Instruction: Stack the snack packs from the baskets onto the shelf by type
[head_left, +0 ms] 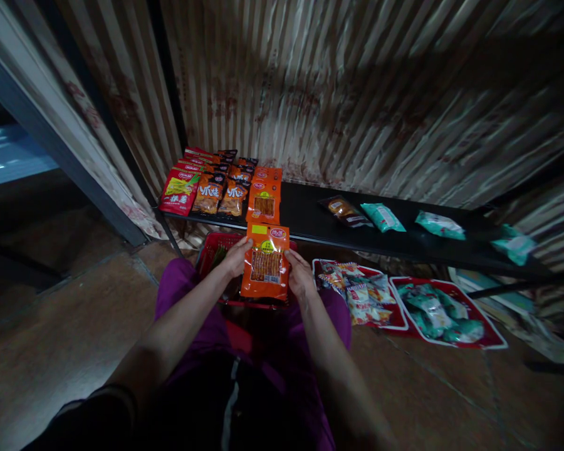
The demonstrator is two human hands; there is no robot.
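Between my two hands I hold an orange snack packet [265,266] with a see-through window showing brown strips. My left hand [236,258] grips its left edge and my right hand [301,274] its right edge. The packet is just in front of the black shelf [301,210], above a red basket [211,245] between my knees, whose contents are mostly hidden. Behind it on the shelf stand similar orange packets [264,202] in a row. Left of those are dark-and-orange snack bags [209,195] and red bags [181,193], lined up in rows.
On the shelf's right part lie a brown packet [344,211] and several teal packets [383,217]. Below on the tiled floor are a basket of whitish snack bags [364,294] and a red basket [498,341] of teal packets. A pleated curtain [310,94] hangs behind; a metal post [75,144] stands left.
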